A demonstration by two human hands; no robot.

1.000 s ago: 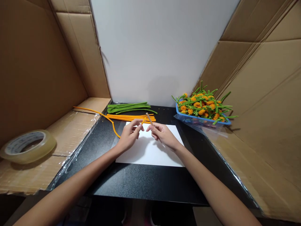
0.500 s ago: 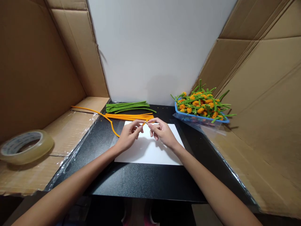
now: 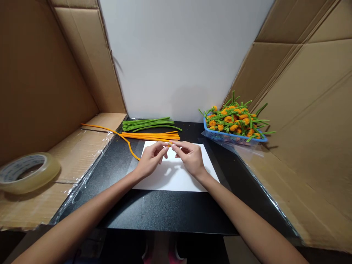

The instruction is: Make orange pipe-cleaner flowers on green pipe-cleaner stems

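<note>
Over the white sheet (image 3: pixel 176 179), my left hand (image 3: pixel 150 158) and my right hand (image 3: pixel 189 159) meet fingertip to fingertip. Pinched between them is the end of an orange pipe cleaner (image 3: pixel 169 145), mostly covered by the fingers. A long orange length (image 3: pixel 132 149) trails from behind my left hand out to the cardboard on the left. Just beyond the hands lie a bundle of orange pipe cleaners (image 3: pixel 150 136) and, behind it, a bundle of green pipe cleaners (image 3: pixel 148 124).
At the back right a blue basket (image 3: pixel 236 138) is heaped with orange and green pipe-cleaner pieces (image 3: pixel 233 119). A roll of clear tape (image 3: pixel 51 172) rests on the left cardboard (image 3: pixel 71 157). Cardboard walls flank the black table (image 3: pixel 165 212); a white wall (image 3: pixel 187 55) stands behind.
My right hand's fingers have curled further around, and the orange piece at the fingertips now looks shorter and more bent. The view has shifted very slightly.
</note>
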